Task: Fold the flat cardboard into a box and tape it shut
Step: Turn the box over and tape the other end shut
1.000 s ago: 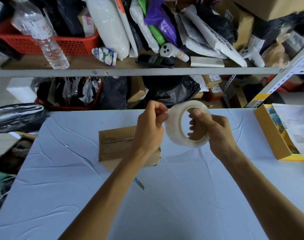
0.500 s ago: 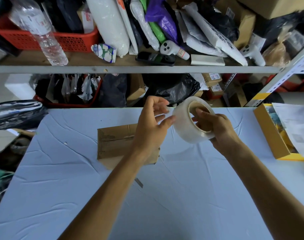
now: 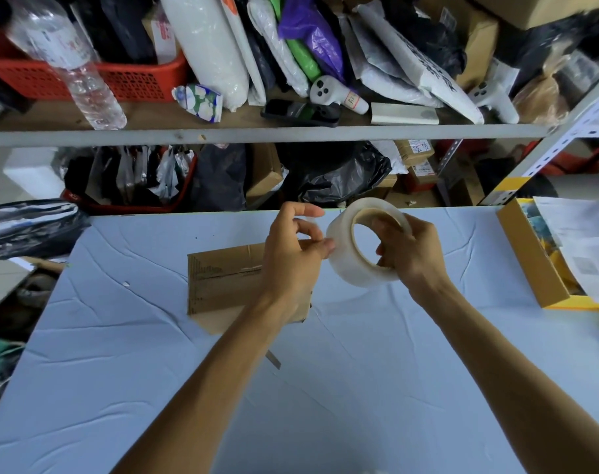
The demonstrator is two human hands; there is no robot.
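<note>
You've tilted the tape roll [image 3: 363,249] since a sec ago; right hand [image 3: 409,249] grips thru its core, left fingertips [image 3: 327,248] pinch its face (hunting the end), box [image 3: 222,278] mid-table w/ seam untaped.

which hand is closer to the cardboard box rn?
Left. The left hand sits over the cardboard box, overlapping its right part in view. The right hand holds the tape roll further right.

Glossy clear plastic tape roll [image 3: 359,254], matt brown cardboard box [image 3: 222,278], creased blue cloth tbl cover [image 3: 120,371]
</note>
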